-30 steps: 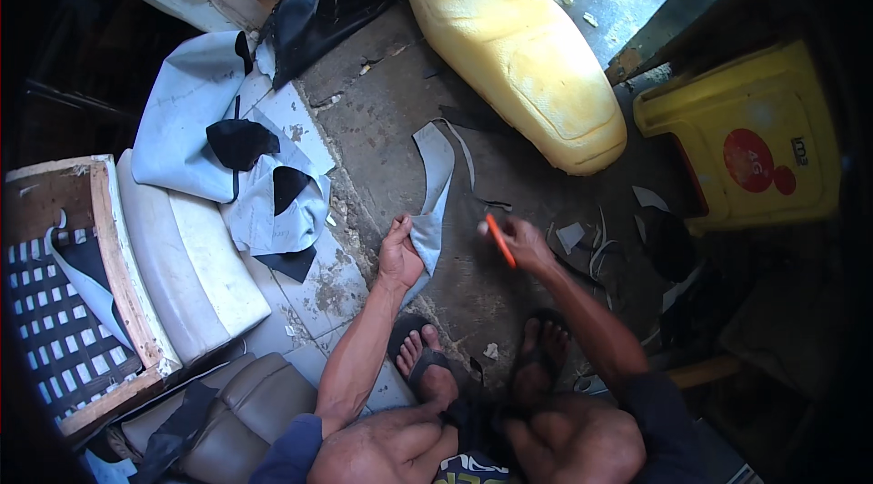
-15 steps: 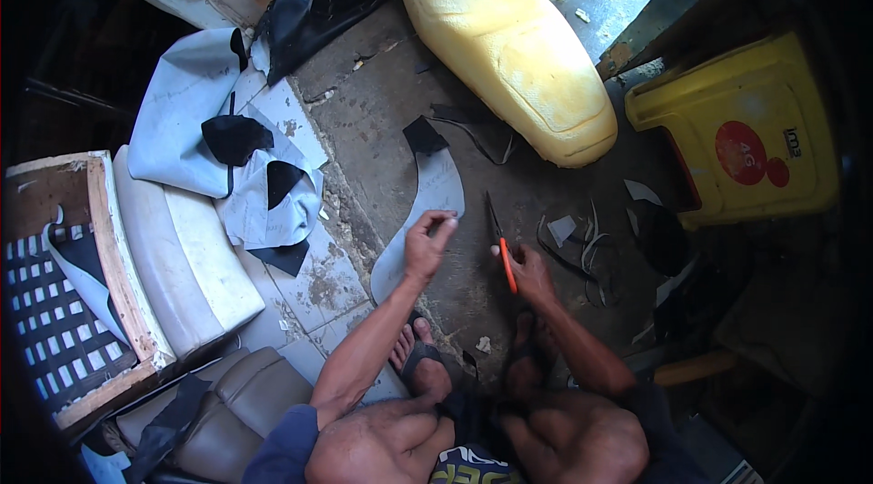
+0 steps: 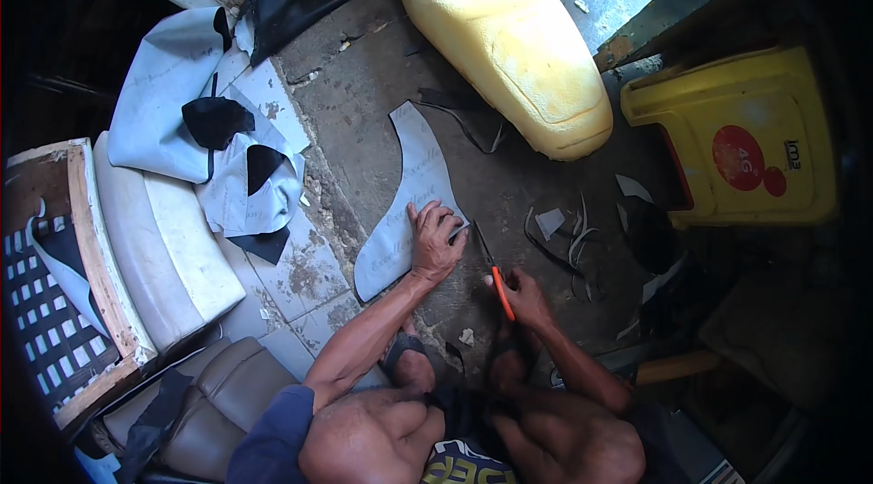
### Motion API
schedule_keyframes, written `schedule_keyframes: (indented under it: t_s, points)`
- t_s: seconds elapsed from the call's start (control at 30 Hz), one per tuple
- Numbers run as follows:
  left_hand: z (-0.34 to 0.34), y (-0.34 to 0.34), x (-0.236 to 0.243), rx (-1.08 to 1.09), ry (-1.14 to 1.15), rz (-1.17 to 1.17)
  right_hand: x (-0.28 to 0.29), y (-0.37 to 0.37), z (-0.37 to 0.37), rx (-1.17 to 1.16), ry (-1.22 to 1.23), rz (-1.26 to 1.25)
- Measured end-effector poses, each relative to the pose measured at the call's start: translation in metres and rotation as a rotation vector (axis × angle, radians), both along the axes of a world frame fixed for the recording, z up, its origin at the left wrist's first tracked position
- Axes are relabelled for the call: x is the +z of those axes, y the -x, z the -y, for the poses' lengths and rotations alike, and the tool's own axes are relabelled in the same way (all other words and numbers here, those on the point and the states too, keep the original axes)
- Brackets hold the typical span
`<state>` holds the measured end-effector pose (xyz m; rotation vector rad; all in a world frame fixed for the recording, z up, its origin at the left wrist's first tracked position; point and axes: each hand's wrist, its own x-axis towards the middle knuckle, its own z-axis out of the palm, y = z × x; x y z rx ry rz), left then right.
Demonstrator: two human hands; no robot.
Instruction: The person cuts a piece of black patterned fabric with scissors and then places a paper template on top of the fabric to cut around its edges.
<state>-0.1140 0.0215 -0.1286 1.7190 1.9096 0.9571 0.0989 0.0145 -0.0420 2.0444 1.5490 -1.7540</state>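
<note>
A long curved piece of pale grey vinyl (image 3: pixel 423 166) lies on the floor in front of me, its backing side up. My left hand (image 3: pixel 436 243) rests on its right part, fingers bent, pinching the edge nearest the scissors. In my right hand (image 3: pixel 523 295) is a pair of scissors (image 3: pixel 500 284) with orange handles and dark blades. The blade tips point up and left, right by the vinyl's edge at my left fingertips. Whether the blades touch the vinyl I cannot tell.
A yellow foam seat (image 3: pixel 509 47) lies at the far side, with a yellow plastic stool (image 3: pixel 727 138) on the right. Vinyl scraps (image 3: pixel 568 234) litter the floor. Left are a pale vinyl sheet (image 3: pixel 164 102), a white cushion (image 3: pixel 168 238) and a wooden frame (image 3: pixel 114 266).
The dark turned-over far end of the vinyl now lies flat, pale side up. My left hand has come down onto the vinyl, and the scissors have moved slightly down and left toward its edge.
</note>
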Motion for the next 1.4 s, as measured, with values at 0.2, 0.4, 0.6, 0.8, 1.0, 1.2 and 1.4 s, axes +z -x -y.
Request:
schedule_keyframes:
  t_s: [0.2, 0.4, 0.6, 0.8, 1.0, 1.2, 1.4]
  points:
    - [0.001, 0.001, -0.003, -0.029, -0.014, -0.016, -0.005, -0.005, -0.001, 0.095, -0.049, -0.005]
    - [0.003, 0.001, -0.002, -0.031, -0.007, -0.005, 0.0, -0.005, -0.011, 0.152, -0.057, 0.016]
    - [0.002, 0.003, -0.001, -0.024, -0.016, 0.006, 0.007, -0.003, -0.009, 0.132, -0.054, -0.009]
    - [0.002, 0.004, 0.003, -0.023, -0.022, 0.062, 0.008, 0.0, -0.011, 0.163, -0.068, 0.029]
    - [0.002, 0.005, 0.005, -0.028, -0.036, 0.084, 0.006, 0.009, -0.026, 0.209, -0.078, 0.056]
    - [0.003, 0.007, 0.006, -0.022, -0.045, 0.103, 0.011, 0.014, -0.037, 0.202, -0.013, 0.027]
    - [0.003, 0.006, 0.008, -0.024, -0.024, 0.116, 0.002, 0.013, -0.035, 0.21, -0.02, 0.045]
